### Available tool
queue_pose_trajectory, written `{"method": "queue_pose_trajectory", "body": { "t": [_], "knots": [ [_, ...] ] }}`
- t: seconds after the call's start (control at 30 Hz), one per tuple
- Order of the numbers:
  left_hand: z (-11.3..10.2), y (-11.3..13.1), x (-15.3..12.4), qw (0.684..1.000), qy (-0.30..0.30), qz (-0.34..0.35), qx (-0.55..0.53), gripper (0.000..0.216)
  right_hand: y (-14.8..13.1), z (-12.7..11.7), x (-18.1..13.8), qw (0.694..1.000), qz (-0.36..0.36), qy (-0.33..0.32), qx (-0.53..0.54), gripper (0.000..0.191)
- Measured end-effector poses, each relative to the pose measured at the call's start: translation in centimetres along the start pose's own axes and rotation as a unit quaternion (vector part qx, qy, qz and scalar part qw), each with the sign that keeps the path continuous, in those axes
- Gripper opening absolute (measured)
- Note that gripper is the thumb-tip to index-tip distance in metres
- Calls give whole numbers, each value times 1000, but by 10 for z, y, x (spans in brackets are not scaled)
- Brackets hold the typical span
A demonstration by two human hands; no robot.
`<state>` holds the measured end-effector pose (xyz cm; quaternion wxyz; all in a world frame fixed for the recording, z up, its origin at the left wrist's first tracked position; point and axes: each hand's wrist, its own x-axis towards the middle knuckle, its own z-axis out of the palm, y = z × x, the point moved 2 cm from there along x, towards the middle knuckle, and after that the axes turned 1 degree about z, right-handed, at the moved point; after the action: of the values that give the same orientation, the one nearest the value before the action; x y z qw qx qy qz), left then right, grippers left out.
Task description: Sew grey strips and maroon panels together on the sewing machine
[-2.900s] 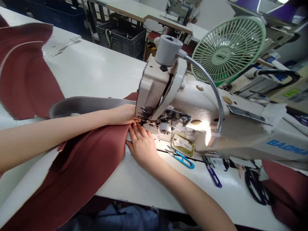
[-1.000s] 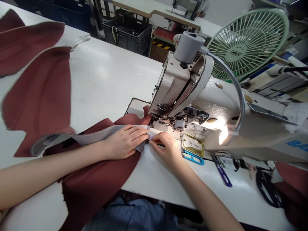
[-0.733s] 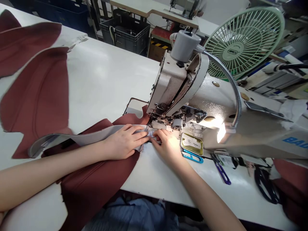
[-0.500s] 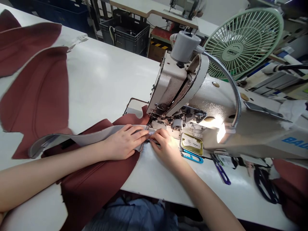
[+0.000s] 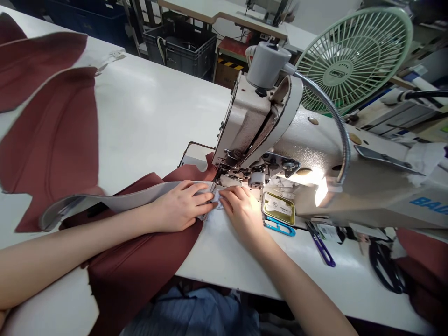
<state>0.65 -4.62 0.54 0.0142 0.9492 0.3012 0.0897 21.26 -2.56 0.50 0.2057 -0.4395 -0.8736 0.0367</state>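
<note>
A dark red fabric piece (image 5: 150, 266), with its pale grey backing (image 5: 136, 199) turned up along one edge, lies partly under the head of the sewing machine (image 5: 241, 116). My left hand (image 5: 182, 205) rests flat on this work, fingers stretched toward the needle area. On the right of the seam, my right hand (image 5: 241, 210) is closed, with bent fingers and thumb at the edge of the pale fabric just in front of the presser foot. Its fingertips partly cover that edge. The needle point is too small to make out.
More red fabric pieces (image 5: 56, 126) lie on the left of the white table (image 5: 150, 112). By my right hand are a tin (image 5: 279, 208), blue thread snips (image 5: 280, 227), purple snips (image 5: 322, 247) and black-handled scissors (image 5: 383, 270). A green fan (image 5: 357, 60) stands behind the lit machine arm.
My right fingers have shifted slightly, and more of the pale fabric between the hands shows. A dark gap there is no longer visible. My left hand has hardly moved.
</note>
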Motion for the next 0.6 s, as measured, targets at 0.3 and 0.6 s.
{"method": "queue_pose_trajectory", "body": {
  "t": [0.3, 0.6],
  "knots": [
    [-10, -7, -6, 977, 85, -80, -176, 53, -14, -3, -3, 998, 8, -21, -63, 17],
    [-9, -11, -9, 977, 108, -70, -172, 51, -28, -2, -1, 999, -15, -30, -4, 22]
  ]
}}
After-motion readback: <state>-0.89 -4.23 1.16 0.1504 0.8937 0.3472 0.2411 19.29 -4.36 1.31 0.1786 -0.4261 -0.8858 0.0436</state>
